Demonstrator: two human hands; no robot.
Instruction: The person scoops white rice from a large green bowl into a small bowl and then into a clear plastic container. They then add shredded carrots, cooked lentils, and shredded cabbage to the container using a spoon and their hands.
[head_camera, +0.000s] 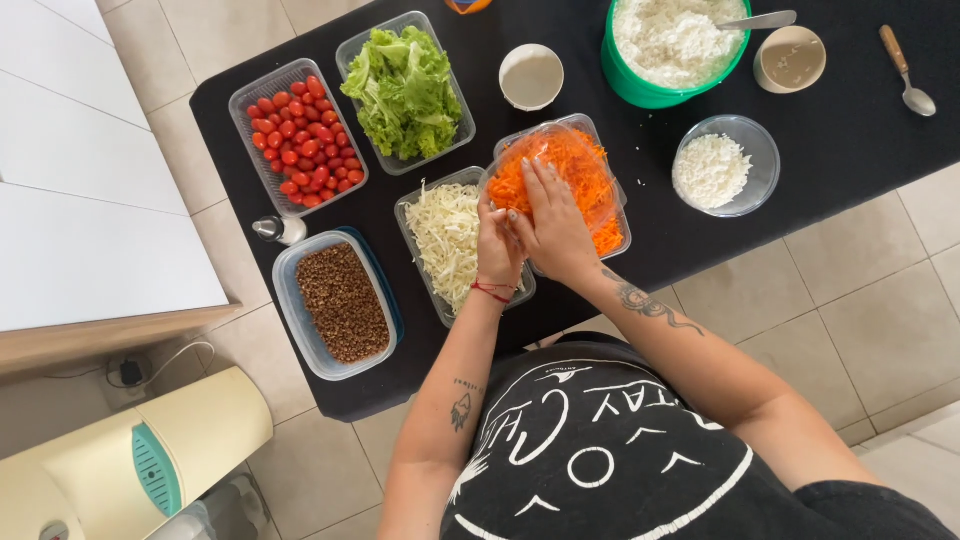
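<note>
Both my hands meet over the middle of the black table. They hold a round clear bowl filled with grated orange carrot, tilted just above a rectangular carrot container. My right hand lies across the bowl's near side with its fingers stretched over the carrot. At the bowl's left edge, my left hand, with a red string at the wrist, grips the rim. Directly left of the hands is a container of shredded white cabbage.
Containers of cherry tomatoes, lettuce and brown grains fill the left side, beside a small shaker. At the back are a green tub of rice, a glass bowl of rice, two cups and a spoon.
</note>
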